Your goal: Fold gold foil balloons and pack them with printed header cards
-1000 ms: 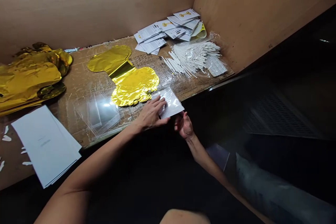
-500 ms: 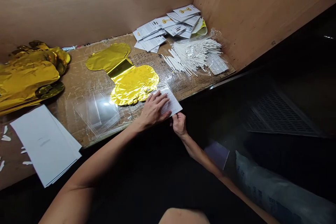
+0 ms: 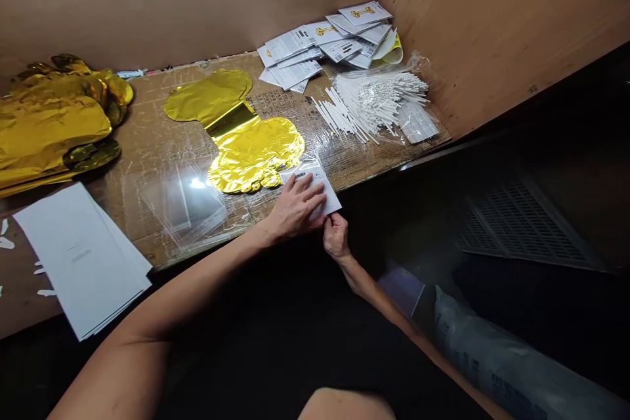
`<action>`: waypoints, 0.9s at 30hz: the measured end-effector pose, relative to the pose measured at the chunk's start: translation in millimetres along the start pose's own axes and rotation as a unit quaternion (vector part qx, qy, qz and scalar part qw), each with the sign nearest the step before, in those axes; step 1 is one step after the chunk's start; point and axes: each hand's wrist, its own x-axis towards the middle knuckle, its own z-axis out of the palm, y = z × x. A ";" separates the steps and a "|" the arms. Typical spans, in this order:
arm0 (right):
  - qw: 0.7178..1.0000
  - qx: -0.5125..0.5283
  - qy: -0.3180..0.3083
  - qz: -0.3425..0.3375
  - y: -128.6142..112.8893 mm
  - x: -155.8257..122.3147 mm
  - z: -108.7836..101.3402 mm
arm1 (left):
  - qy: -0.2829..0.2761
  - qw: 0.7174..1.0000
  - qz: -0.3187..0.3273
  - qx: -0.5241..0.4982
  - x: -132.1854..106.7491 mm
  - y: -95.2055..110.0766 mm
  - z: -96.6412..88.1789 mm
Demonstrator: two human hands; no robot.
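A white printed card packet (image 3: pixel 329 195) lies at the table's front edge, partly under my left hand (image 3: pixel 296 205). That hand rests on it with fingers outstretched. My right hand (image 3: pixel 336 235) is closed at the packet's near edge, pinching it just off the table; the fingertips are partly hidden. Just beyond the packet a flat gold foil balloon (image 3: pixel 256 151) lies spread out, its lower lobe touching or nearly touching the packet. Clear plastic sleeves (image 3: pixel 189 207) lie to the left of my left hand.
White sticks (image 3: pixel 374 102) spill from a clear bag at the right. Behind them is a pile of finished-looking card packets (image 3: pixel 290 46). More gold foil balloons (image 3: pixel 49 134) and white card sheets (image 3: pixel 81 262) lie left. A dark plastic crate (image 3: pixel 526 216) and grey sack (image 3: pixel 512 354) are below right.
The view has shifted slightly. My left hand still lies on the packet, its fingers a little more spread, and my right hand keeps its pinch at the near edge.
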 end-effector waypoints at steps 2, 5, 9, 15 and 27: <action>1.000 0.008 0.013 0.013 -3.2 -1.9 3.2 | 0.016 1.000 -0.007 0.001 5.0 -6.3 0.5; 0.999 -0.013 0.030 0.017 -15.7 4.3 -1.8 | 0.026 0.999 -0.025 -0.021 21.2 -22.7 -5.6; 0.974 -0.162 0.080 -0.136 -47.7 32.0 -20.2 | 0.001 0.998 -0.040 -0.046 49.5 -54.4 -24.9; 0.831 -0.419 -0.149 -0.334 -88.3 74.9 -16.5 | -0.030 0.999 -0.005 0.010 64.0 -76.7 -39.7; 0.815 -0.377 -0.248 -0.363 -94.9 91.3 -14.5 | -0.041 0.995 -0.003 0.095 62.7 -74.0 -36.8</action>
